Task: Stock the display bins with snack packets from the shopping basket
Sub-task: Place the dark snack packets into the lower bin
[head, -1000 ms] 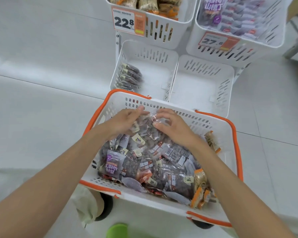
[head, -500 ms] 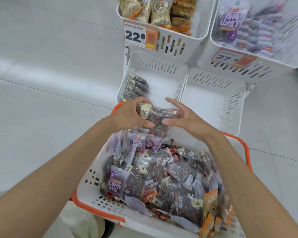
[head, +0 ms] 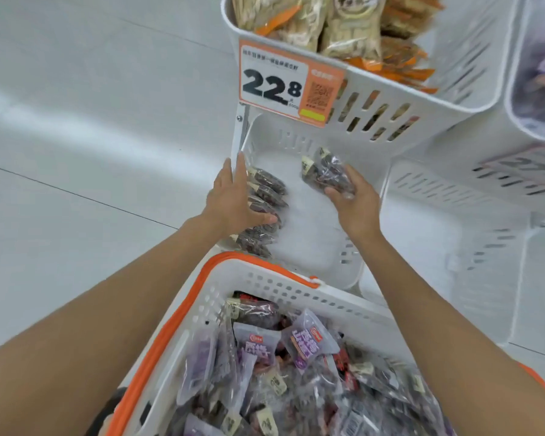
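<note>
A white shopping basket with orange rim sits below me, full of clear and purple snack packets. Beyond it is a lower white display bin with a row of dark snack packets stacked along its left wall. My left hand lies flat with straight fingers against that row, at the bin's left rim. My right hand holds a bunch of dark clear packets over the middle of the same bin.
An upper bin with tan and orange packets and a 22.8 price tag overhangs the lower bin's back. A second lower bin stands to the right, another upper bin with purple packets above it. Pale floor tiles lie to the left.
Both hands lifted dark packets out of the basket and moved forward into the lower left bin. The left hand let go and now presses the stacked row; the right still carries packets.
</note>
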Demonstrator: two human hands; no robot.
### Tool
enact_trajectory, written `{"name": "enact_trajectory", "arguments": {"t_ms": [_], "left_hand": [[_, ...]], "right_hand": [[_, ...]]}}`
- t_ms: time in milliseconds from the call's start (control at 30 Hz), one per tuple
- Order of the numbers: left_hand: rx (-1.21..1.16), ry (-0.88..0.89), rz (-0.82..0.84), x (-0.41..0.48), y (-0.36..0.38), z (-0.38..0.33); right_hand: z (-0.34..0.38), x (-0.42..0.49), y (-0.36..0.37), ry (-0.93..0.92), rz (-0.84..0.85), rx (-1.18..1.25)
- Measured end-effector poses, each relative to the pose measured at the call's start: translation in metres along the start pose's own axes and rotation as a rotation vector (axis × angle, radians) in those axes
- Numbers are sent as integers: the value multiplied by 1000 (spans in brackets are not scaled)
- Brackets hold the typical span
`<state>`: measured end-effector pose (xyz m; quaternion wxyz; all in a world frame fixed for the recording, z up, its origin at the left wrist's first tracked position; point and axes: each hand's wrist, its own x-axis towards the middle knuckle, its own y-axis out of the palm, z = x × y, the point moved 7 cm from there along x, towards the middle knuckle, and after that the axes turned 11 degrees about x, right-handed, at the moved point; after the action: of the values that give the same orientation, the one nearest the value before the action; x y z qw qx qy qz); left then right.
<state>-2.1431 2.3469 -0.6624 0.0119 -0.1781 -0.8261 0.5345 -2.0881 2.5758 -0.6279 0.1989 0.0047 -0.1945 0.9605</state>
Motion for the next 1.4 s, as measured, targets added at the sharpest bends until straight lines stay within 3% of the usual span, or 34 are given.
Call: {"name": "enact_trajectory", "arguments": {"t_ms": [133, 200, 367, 433, 533, 667, 733, 833, 900, 967, 1100, 1233, 1300, 1400], "left_hand": [[-136, 13, -109, 11, 5, 5], [-145, 7, -138, 12, 5, 8], [-181, 35, -93, 8, 1, 6], [-89, 48, -142, -3, -7, 2], [84, 164, -265, -37, -21, -12], [32, 271, -293, -98, -33, -38], [-41, 290, -315, -131, -39, -45], [-73, 246, -287, -175, -37, -39], [-55, 211, -244, -200, -28, -33], [-107, 129, -162, -218, -20, -27], [-201, 53, -64, -234, -11, -24], [-370, 90, 112, -233, 4, -35], [-473, 57, 46, -233, 2, -30], [-580, -114, -105, -232, -7, 2]], "right_hand": [[-9, 28, 75, 127, 382, 94], [-11, 37, 99, 154, 449, 110], [-9, 36, 102, 79, 397, 33], [0, 20, 86, 23, 328, -20], [20, -25, 52, -38, 274, -65], [49, -119, 1, -106, 235, -38], [43, -167, -19, -69, 177, -9], [1, -213, -29, 150, 101, -91], [-27, -226, -20, 299, 142, -229], [-36, -233, -9, 336, 167, -276], [1, -238, -7, 156, 156, -188], [49, -232, -9, 52, 315, 82], [52, -225, -2, 73, 375, 141], [16, -222, 23, 258, 451, 66]]}}
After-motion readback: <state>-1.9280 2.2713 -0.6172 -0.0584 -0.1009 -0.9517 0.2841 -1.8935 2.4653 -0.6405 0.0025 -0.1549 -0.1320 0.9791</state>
